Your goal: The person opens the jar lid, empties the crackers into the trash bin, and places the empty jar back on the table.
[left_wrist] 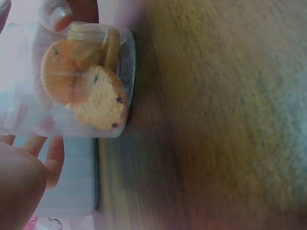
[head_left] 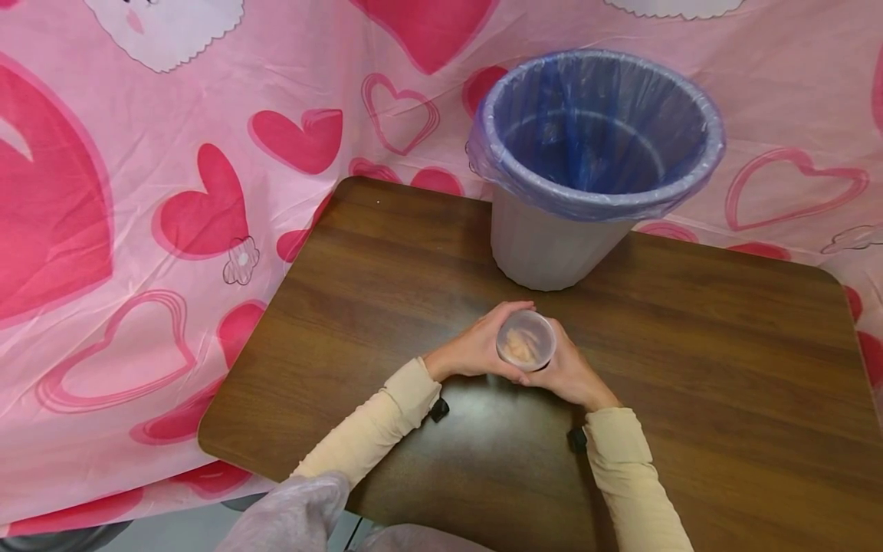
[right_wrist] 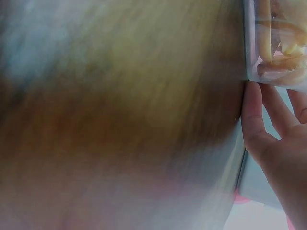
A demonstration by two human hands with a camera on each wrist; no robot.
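A clear plastic jar (head_left: 543,330) stands upright over the table, between both hands. Several round golden cookies (left_wrist: 100,98) with dark specks lie at its bottom, some on edge against the wall. My left hand (head_left: 477,346) grips the jar's left side, its fingers reaching round the far side. From the right, my right hand (head_left: 567,372) holds the opposite side, with fingertips (right_wrist: 253,96) right at the jar's base in the right wrist view. The two thumbs come close together at the near side of the jar.
Behind the hands, a pale trash bin (head_left: 545,253) with a blue plastic liner (head_left: 593,201) folded over its rim stands at the back of the brown wooden table (head_left: 372,284). A pink heart-print curtain (head_left: 290,69) hangs along the left and back edges.
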